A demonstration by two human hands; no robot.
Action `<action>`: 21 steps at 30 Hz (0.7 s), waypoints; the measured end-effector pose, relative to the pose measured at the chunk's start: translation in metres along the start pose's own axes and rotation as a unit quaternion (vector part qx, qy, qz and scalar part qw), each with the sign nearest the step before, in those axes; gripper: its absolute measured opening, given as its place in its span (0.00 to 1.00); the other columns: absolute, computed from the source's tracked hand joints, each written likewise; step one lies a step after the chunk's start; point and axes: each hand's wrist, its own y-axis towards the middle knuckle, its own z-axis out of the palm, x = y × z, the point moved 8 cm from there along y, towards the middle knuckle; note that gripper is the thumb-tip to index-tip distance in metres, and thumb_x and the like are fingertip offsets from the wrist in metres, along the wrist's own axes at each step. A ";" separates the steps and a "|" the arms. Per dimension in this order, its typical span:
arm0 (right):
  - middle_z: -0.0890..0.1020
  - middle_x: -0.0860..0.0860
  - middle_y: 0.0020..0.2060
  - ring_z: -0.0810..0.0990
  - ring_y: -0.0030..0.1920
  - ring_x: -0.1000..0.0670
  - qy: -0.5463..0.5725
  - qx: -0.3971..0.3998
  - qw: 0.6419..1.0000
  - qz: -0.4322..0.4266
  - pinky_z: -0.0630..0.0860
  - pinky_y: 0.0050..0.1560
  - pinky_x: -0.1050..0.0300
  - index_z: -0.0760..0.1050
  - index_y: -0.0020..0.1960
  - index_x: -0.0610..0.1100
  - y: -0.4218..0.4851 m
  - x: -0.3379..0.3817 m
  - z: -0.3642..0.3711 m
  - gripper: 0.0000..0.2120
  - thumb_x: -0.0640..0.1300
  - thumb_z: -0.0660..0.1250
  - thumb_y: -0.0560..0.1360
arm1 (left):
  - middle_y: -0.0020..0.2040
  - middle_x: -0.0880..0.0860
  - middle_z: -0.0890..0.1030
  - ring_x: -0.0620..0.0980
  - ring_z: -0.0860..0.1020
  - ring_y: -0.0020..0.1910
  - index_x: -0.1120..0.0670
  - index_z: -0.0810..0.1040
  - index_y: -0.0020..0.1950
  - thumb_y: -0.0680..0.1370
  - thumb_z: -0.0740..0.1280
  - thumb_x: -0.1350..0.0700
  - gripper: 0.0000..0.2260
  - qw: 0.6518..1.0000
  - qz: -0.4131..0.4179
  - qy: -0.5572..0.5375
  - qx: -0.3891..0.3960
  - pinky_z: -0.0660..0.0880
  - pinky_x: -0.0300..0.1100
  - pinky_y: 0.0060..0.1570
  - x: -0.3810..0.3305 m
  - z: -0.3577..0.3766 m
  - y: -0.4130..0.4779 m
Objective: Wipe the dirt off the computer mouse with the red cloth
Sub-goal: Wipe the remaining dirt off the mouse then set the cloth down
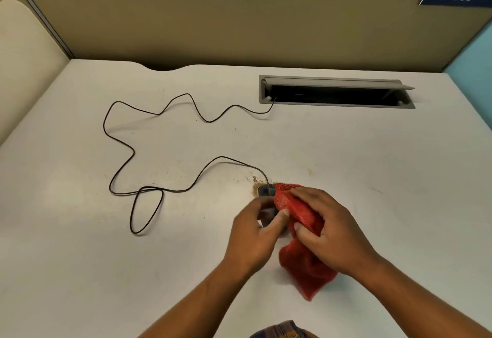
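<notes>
Head view: left hand [251, 236] fingers grip mouse [266, 191]; right hand [328, 234] fingers press red cloth [298, 211] onto it.

The scene is evenly and brightly lit from overhead; only soft shadows are cast on the white laminate desk [80, 231]. Straight edges are bowed by wide-angle distortion, and slight motion blur is seen.

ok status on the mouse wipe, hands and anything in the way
Left hand steadying mouse. Right hand pressing red cloth over it. Brown dirt beside mouse. Nothing in the way.
</notes>
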 end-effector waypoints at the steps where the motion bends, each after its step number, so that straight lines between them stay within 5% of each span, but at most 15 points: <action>1: 0.72 0.63 0.68 0.70 0.67 0.63 0.020 0.000 1.000 -0.005 0.68 0.67 0.65 0.68 0.73 0.58 0.000 0.004 0.000 0.32 0.57 0.65 0.69 | 0.48 0.45 0.85 0.43 0.82 0.48 0.45 0.81 0.53 0.76 0.67 0.44 0.09 0.997 -0.023 -0.064 0.030 0.76 0.34 0.43 -0.003 0.009 -0.003; 4: 0.71 0.63 0.69 0.70 0.67 0.63 0.076 0.001 0.997 -0.009 0.70 0.66 0.64 0.63 0.75 0.59 0.001 0.012 0.000 0.36 0.57 0.66 0.68 | 0.47 0.50 0.86 0.49 0.84 0.47 0.48 0.82 0.52 0.78 0.68 0.44 0.10 0.983 -0.058 -0.154 0.076 0.78 0.37 0.43 -0.014 0.025 -0.007; 8: 0.73 0.63 0.68 0.76 0.65 0.58 0.198 0.006 0.980 0.024 0.77 0.60 0.57 0.61 0.75 0.62 0.002 0.008 -0.003 0.40 0.57 0.73 0.67 | 0.48 0.54 0.86 0.53 0.84 0.48 0.51 0.82 0.54 0.80 0.65 0.47 0.10 0.965 -0.120 -0.228 0.043 0.80 0.44 0.46 -0.016 0.024 -0.002; 13: 0.77 0.62 0.64 0.79 0.61 0.58 0.289 -0.016 0.948 0.135 0.76 0.61 0.55 0.68 0.72 0.58 0.002 -0.020 -0.011 0.42 0.68 0.75 0.62 | 0.43 0.57 0.86 0.52 0.85 0.39 0.53 0.83 0.48 0.79 0.60 0.44 0.16 0.922 -0.225 -0.314 0.019 0.76 0.38 0.29 -0.015 0.021 0.000; 17: 0.86 0.51 0.52 0.85 0.54 0.48 0.356 0.073 0.919 0.152 0.79 0.56 0.50 0.81 0.59 0.52 -0.002 -0.022 0.000 0.26 0.62 0.76 0.65 | 0.42 0.54 0.86 0.51 0.85 0.38 0.52 0.81 0.49 0.78 0.60 0.43 0.16 0.932 -0.218 -0.289 0.024 0.76 0.40 0.33 -0.021 0.021 0.007; 21: 0.87 0.46 0.50 0.86 0.51 0.44 0.416 0.035 0.894 0.161 0.81 0.53 0.48 0.83 0.55 0.50 -0.002 -0.026 -0.007 0.17 0.53 0.77 0.68 | 0.41 0.46 0.85 0.43 0.84 0.39 0.47 0.81 0.50 0.80 0.57 0.38 0.18 0.969 -0.144 -0.202 -0.012 0.77 0.39 0.35 -0.033 0.015 0.016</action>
